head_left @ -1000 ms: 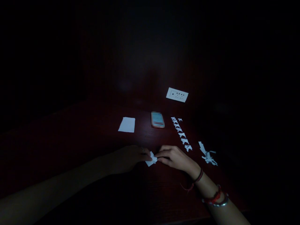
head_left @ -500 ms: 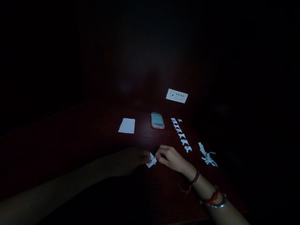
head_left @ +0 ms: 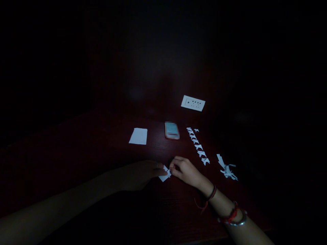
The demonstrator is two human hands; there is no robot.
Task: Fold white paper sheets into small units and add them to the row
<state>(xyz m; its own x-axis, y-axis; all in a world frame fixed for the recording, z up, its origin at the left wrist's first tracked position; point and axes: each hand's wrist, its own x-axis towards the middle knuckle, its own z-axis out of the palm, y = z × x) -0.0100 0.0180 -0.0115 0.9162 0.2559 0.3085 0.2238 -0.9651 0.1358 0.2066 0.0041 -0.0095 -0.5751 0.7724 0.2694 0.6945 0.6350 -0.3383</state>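
Observation:
The scene is very dark. On a dark reddish table (head_left: 102,149), my left hand (head_left: 139,173) and my right hand (head_left: 185,170) meet over a small folded white paper piece (head_left: 165,174). Both hands have fingers curled and pinch the paper from opposite sides, low on the table. My right wrist wears red thread bands and a metal bangle (head_left: 233,217). Most of the paper is hidden by my fingertips.
A white paper square (head_left: 138,136) lies behind my left hand. A phone (head_left: 171,130) lies at the centre. A row of several small folded white pieces (head_left: 198,146) runs to its right. Paper scraps (head_left: 226,168) lie farther right, and a white socket plate (head_left: 193,103) is at the back.
My right hand has slid slightly left and curled tighter on the paper piece. My left hand has barely moved.

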